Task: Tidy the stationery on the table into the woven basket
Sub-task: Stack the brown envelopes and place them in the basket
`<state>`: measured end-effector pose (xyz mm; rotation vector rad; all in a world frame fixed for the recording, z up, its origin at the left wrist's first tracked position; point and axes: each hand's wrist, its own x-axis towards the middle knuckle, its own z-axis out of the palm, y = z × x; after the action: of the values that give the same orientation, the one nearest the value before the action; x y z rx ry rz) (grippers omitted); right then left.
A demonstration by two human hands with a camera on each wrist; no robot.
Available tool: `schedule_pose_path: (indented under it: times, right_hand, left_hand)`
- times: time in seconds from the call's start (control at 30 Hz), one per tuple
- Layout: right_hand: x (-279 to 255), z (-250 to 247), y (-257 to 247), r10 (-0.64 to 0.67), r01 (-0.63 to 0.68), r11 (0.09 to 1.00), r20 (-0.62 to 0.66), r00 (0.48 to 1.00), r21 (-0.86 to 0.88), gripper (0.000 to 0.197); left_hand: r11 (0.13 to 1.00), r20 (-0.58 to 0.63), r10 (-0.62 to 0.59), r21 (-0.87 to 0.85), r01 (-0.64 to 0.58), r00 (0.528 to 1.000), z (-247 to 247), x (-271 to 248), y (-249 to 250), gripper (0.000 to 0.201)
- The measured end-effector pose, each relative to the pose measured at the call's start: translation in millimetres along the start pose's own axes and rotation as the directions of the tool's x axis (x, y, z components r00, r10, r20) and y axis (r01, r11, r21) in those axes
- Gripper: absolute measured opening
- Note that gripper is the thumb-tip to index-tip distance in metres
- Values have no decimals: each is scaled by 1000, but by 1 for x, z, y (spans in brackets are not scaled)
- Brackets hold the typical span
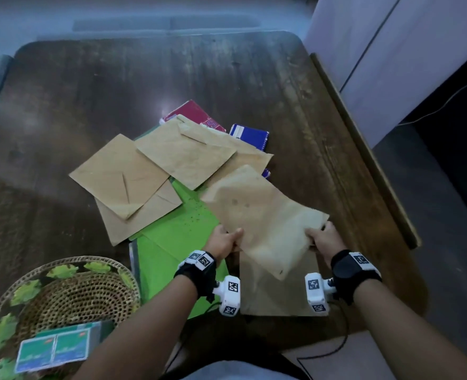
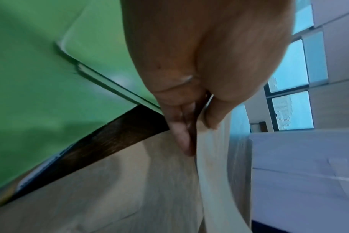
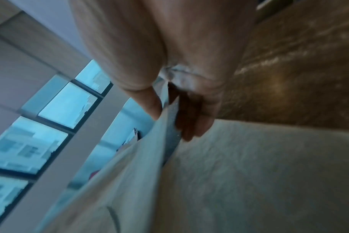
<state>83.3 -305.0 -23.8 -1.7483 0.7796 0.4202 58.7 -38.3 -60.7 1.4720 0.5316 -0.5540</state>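
A large brown envelope [image 1: 262,218] is lifted off the table at the front right. My left hand [image 1: 228,238] pinches its left edge and my right hand [image 1: 321,237] pinches its right edge. The wrist views show a thumb above and fingers [image 2: 181,135] below the paper [image 3: 249,173]. Another brown envelope [image 1: 279,286] lies flat beneath it. Several more brown envelopes [image 1: 122,174] are scattered over green folders [image 1: 172,237] in the middle. The woven basket [image 1: 70,294] sits at the front left and holds a blue-green card pack [image 1: 54,349].
A red notebook [image 1: 196,113] and a blue notebook [image 1: 250,134] lie behind the envelopes on the dark wooden table [image 1: 117,78]. A raised wooden rail [image 1: 364,149] runs along the table's right edge. A pale cabinet [image 1: 405,50] stands to the right.
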Motion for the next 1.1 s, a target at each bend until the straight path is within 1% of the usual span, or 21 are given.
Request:
schedule_pose_path:
  times: [0.07, 0.13, 0.17, 0.23, 0.3, 0.33, 0.4, 0.43, 0.5, 0.53, 0.6, 0.67, 0.73, 0.77, 0.8, 0.87, 0.9, 0.97, 1.03, 1.07, 1.1]
  right_hand:
    - [3, -16, 5, -38, 24, 989, -92, 995, -148, 60]
    - [6, -27, 6, -65, 30, 964, -125, 990, -264, 75]
    - [10, -30, 8, -62, 23, 953, -119, 991, -302, 78]
    - [16, -32, 13, -33, 30, 930, -1, 999, -367, 73]
    - [21, -29, 21, 39, 27, 896, 139, 990, -444, 56]
    - [22, -26, 27, 63, 27, 884, 175, 983, -468, 51]
    - [23, -19, 36, 82, 14, 864, 168, 982, -504, 49]
    - [22, -17, 37, 80, 6, 849, 139, 987, -528, 49]
    - [23, -13, 38, 69, 2, 802, 97, 993, -597, 47]
    - [24, -11, 37, 73, -3, 778, 86, 994, -629, 45]
    - [26, -9, 38, 55, 0, 731, 58, 997, -683, 40]
    - [27, -8, 37, 42, -6, 694, 31, 999, -720, 37]
    - [28, -6, 37, 59, -29, 657, 13, 998, -753, 39]
    - [27, -5, 35, 73, -41, 633, 7, 997, -773, 42]
    - [26, -3, 33, 88, -56, 610, -2, 996, -791, 45]
    - [25, 3, 29, 83, -72, 573, -30, 996, -816, 51]
    - [25, 8, 23, 52, -56, 562, -32, 998, -825, 53]
    - [25, 24, 8, -21, 19, 559, 8, 1000, -829, 57]
    - [27, 45, -14, -74, 108, 570, 80, 994, -815, 57]
    - [29, 58, -28, -101, 160, 572, 125, 987, -804, 54]
    - [31, 72, -43, -132, 218, 566, 173, 976, -795, 49]
  left_hand:
    - [994, 65, -14, 108, 7, 998, 5, 6, 1, 11]
    - [975, 138, -49, 223, 17, 989, 5, 12, 1, 10]
    - [968, 183, -77, 251, 29, 980, 5, 12, 2, 10]
    - [960, 234, -141, 271, 74, 962, 6, 11, 2, 10]
    - [949, 235, -191, 291, 118, 953, 7, 13, 0, 6]
    - [943, 233, -212, 304, 136, 949, 8, 13, -1, 5]
    - [919, 198, -252, 355, 171, 947, 9, 14, -4, 9]
    - [897, 163, -253, 409, 168, 954, 11, 15, -6, 11]
    - [813, 72, -215, 566, 138, 974, 17, 15, -10, 11]
    - [754, 32, -185, 646, 121, 982, 20, 14, -11, 9]
    - [616, -1, -119, 784, 74, 993, 28, 15, -12, 9]
    - [451, -1, -96, 892, 44, 995, 37, 16, -13, 21]
    - [265, 44, -114, 964, -12, 993, 41, 18, -11, 33]
    - [202, 56, -127, 979, -29, 990, 41, 19, -12, 37]
    - [176, 62, -141, 984, -37, 988, 39, 21, -11, 38]
    - [179, 85, -145, 982, -59, 986, 32, 25, -7, 38]
    - [205, 93, -146, 977, -62, 985, 28, 28, -3, 39]
    - [309, 65, -135, 951, -20, 989, 19, 35, 9, 46]
    - [446, -5, -63, 894, 33, 998, 3, 43, 22, 52]
    - [485, -39, -10, 874, 39, 999, -9, 46, 30, 51]
    - [499, -65, 47, 866, 33, 997, -22, 50, 37, 49]
